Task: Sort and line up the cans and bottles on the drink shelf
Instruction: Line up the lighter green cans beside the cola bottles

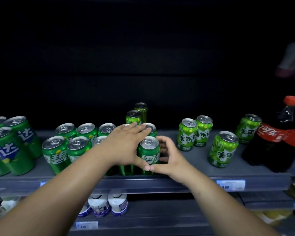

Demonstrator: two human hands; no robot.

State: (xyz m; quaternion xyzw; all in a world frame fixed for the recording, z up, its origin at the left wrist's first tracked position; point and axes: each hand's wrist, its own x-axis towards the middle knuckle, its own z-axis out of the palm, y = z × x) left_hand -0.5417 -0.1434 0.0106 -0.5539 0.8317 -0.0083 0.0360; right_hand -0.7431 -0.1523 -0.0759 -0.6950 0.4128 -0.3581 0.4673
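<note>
On the grey drink shelf (191, 169) stand rows of dark green Sprite cans (55, 150). Both hands cup the front right can of that group (148, 150). My left hand (126, 143) lies flat over the cans beside and behind it, its thumb against the can's front. From the right, my right hand (169, 155) curls around the can, and the two thumb tips touch in front of it. Light green cans (186, 133) stand loosely spread to the right, and two more (134, 116) stand behind the group.
Green Fanta cans (12, 143) fill the left end. Cola bottles with red labels (286, 133) stand at the right end. Price tags (231, 184) hang on the shelf's front edge. White bottles (107, 205) sit on the shelf below. The shelf's back is dark.
</note>
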